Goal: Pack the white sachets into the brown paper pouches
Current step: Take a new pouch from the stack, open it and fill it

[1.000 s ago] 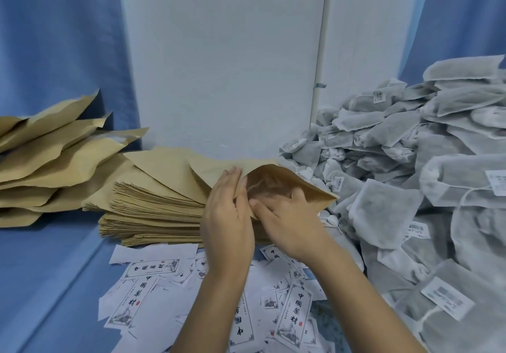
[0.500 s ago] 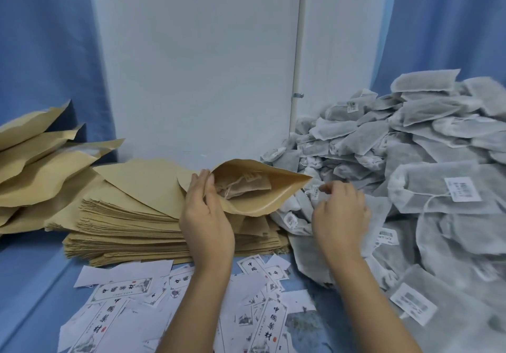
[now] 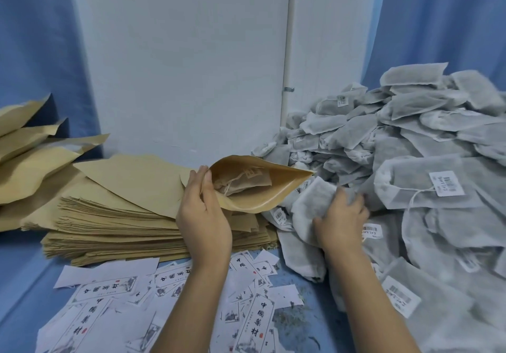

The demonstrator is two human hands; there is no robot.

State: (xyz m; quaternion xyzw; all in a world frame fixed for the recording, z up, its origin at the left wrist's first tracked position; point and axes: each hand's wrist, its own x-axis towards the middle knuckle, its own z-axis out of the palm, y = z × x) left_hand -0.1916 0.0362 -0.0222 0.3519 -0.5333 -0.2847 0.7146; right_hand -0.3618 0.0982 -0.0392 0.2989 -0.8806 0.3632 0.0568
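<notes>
- Your left hand (image 3: 204, 215) grasps the open brown pouch (image 3: 262, 199) by its near corner, thumb along the rim and fingers behind the paper.
- The pouch's mouth gapes towards you, its far tip pointing to 3 o'clock, and it hangs just above the stack of flat pouches (image 3: 123, 215).
- One white sachet (image 3: 246, 181) already lies inside the pouch, its string and small tag visible through the mouth.
- Your right hand (image 3: 342, 224) is clenched round a second white sachet (image 3: 312, 202) at the near edge of the heap; that sachet sits at 4 o'clock from the pouch mouth, just beside it and outside it.
- The heap of white sachets (image 3: 410, 147) fills the view from 2 to 5 o'clock, many with barcode tags on strings.
- The flat stack lies at 9 o'clock from your left hand, and further out at 9 to 10 o'clock a looser pile of bulging brown pouches (image 3: 27, 161) leans at the frame edge.
- Printed paper labels (image 3: 105, 289) are scattered over the blue tabletop (image 3: 24, 265) at 6 to 7 o'clock, under both forearms.
- Loose dark crumbs (image 3: 287, 317) speckle the tabletop between your wrists.
</notes>
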